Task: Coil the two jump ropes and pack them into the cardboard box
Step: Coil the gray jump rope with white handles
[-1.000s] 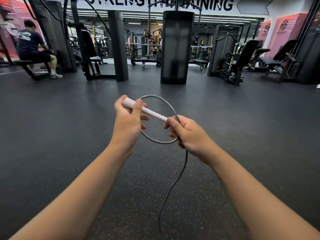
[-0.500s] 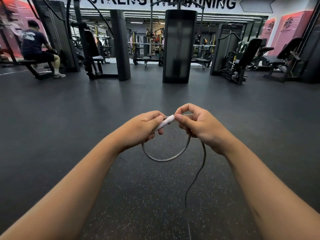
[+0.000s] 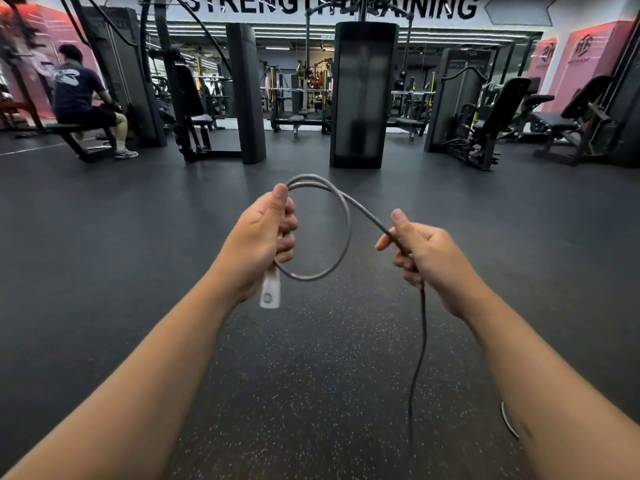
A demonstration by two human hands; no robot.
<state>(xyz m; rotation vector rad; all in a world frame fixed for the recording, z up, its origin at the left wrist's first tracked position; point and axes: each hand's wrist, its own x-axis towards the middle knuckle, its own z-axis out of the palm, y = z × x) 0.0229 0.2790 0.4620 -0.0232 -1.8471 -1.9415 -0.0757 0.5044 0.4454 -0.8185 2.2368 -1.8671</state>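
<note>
At the centre of the frame, the left hand [image 3: 258, 237] is closed in a fist around a white handle [image 3: 270, 292], whose lower end sticks out below the palm, and its thumb presses the grey jump rope [image 3: 341, 237] against the fingers at the top of the fist. From there the rope bends into a round loop that hangs to the right of the left hand, its bottom crossing just beside the handle. A further strand arcs from the top of the loop down to the right hand [image 3: 420, 252], right of centre, which is curled around the rope with the thumb raised. Below that hand the rope drops loose toward the bottom of the frame. A short pale curved piece [image 3: 508, 422], too little to identify, shows past the right forearm at lower right. Under everything lies the dark speckled floor [image 3: 304, 393]. Weight machines [image 3: 363, 95] stand across the upper frame, and a person [image 3: 81, 98] sits at upper left.
</note>
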